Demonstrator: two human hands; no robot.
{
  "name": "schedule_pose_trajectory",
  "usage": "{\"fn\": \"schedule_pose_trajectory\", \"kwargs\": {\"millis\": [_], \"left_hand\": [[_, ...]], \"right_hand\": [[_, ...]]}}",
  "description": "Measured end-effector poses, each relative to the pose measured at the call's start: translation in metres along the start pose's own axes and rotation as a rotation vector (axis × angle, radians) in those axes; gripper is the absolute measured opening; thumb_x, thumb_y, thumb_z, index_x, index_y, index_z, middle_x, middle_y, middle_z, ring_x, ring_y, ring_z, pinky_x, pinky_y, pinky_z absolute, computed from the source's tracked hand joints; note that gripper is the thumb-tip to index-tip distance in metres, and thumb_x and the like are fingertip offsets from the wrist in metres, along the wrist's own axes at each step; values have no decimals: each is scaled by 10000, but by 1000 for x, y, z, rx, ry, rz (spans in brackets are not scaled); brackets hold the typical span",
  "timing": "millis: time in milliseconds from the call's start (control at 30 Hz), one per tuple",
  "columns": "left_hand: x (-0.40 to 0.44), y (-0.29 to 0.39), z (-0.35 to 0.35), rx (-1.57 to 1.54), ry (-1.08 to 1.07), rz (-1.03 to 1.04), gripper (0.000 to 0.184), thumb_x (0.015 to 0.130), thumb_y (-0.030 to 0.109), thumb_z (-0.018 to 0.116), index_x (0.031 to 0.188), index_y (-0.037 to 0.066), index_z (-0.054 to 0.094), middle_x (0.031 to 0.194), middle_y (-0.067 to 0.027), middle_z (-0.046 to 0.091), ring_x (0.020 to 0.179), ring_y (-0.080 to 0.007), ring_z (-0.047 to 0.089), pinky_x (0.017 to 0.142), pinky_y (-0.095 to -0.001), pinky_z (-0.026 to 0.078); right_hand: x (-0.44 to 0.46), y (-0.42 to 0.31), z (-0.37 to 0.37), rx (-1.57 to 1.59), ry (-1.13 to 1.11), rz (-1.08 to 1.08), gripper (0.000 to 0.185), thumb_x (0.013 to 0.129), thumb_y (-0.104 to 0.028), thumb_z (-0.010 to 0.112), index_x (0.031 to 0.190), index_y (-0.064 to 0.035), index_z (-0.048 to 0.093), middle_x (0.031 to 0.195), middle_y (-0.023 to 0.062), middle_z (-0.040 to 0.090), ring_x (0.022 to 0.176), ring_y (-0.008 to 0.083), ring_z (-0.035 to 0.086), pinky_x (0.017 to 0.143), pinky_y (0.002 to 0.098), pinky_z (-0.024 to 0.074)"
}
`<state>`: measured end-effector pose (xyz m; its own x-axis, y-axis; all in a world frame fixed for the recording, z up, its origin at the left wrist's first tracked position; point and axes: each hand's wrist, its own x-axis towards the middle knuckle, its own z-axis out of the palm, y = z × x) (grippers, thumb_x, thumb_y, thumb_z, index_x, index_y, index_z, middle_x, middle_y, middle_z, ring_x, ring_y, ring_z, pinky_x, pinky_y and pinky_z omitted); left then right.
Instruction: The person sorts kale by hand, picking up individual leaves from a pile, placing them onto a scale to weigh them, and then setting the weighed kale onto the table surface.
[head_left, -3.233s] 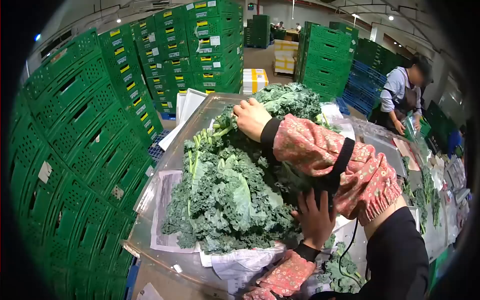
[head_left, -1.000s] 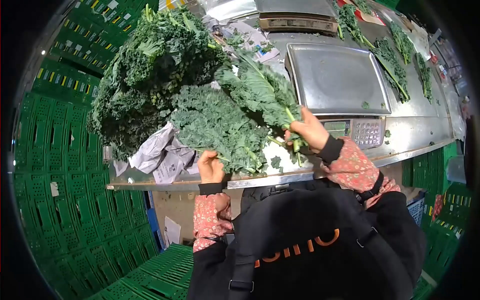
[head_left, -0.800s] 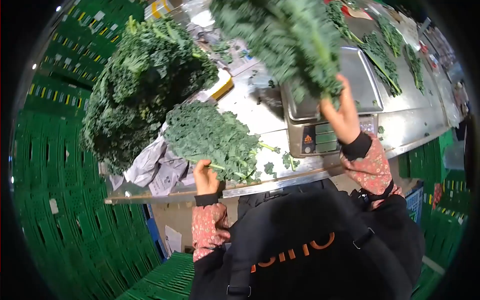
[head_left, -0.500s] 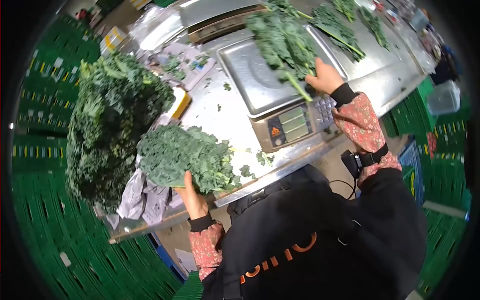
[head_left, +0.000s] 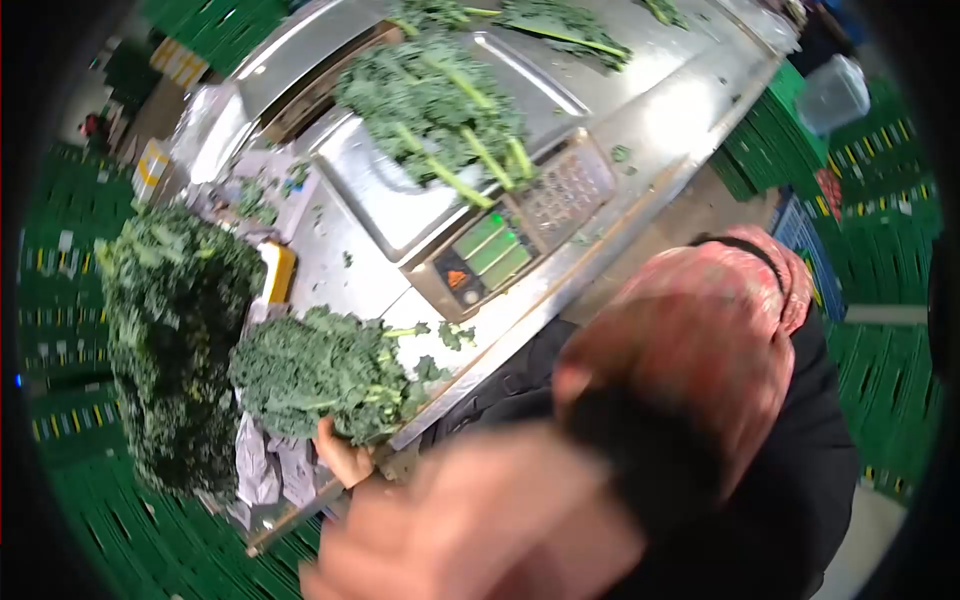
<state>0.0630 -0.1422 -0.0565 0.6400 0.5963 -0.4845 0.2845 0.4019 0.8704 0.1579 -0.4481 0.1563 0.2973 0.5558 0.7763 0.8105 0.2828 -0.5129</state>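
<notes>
Red/pink patt. sleeve (head_left: 700, 320), blk cuff (head_left: 655, 445), blk top (head_left: 790, 470).

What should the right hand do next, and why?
Probably bring the right hand to the near kale bunch: the left hand is at its edge, while other kale leaves lie on the scale with no hand on them. Blur hides whether the right hand is empty.

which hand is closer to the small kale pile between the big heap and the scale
Left. The left hand touches the near edge of the small kale pile with its thumb; the right hand, blurred, is close to the camera, apart from it.
</notes>
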Motion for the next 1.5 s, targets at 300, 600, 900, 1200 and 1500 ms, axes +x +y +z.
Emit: {"fn": "schedule_pose_trajectory", "kwargs": {"millis": [300, 600, 900, 1200, 1500], "left_hand": [[37, -14, -34, -91, -47, -98, 211, 783, 167, 529, 928, 18, 562, 912, -64, 588, 829, -228, 584, 740, -386, 482], [12, 3, -8, 24, -15, 36, 226, 744, 144, 606, 920, 5, 578, 883, -58, 588, 791, -180, 564, 712, -313, 457], [26, -9, -34, 31, 79, 43, 232, 753, 85, 622, 933, 48, 481, 822, -35, 533, 610, -140, 524, 502, -269, 423], [-4, 13, -44, -91, 88, 79, 275, 750, 117, 641, 945, 73, 452, 786, 4, 495, 577, -76, 437, 465, -232, 344], [12, 20, -31, -124, -146, 141, 355, 783, 35, 612, 1100, 51, 454, 889, 21, 529, 639, -48, 476, 455, -183, 347]], "right_hand": [[-19, -21, -8, -86, -144, -16, 294, 814, -145, 483, 1035, 28, 572, 835, 154, 612, 750, 313, 602, 638, 320, 495], [-8, -40, -12, -41, -356, -217, 293, 828, -152, 464, 1025, 35, 575, 863, 164, 610, 786, 329, 601, 648, 318, 495], [-86, 139, 108, -395, -746, 704, 299, 776, -191, 592, 1021, -24, 550, 947, 160, 573, 855, 323, 582, 690, 429, 472], [-95, 190, 165, -479, -630, 746, 231, 769, -170, 505, 908, 14, 492, 644, 184, 580, 615, 378, 577, 580, 467, 454], [-66, 153, 82, -598, -332, 694, 185, 861, -135, 476, 1013, -46, 422, 551, 160, 546, 514, 382, 544, 468, 484, 401]]}}
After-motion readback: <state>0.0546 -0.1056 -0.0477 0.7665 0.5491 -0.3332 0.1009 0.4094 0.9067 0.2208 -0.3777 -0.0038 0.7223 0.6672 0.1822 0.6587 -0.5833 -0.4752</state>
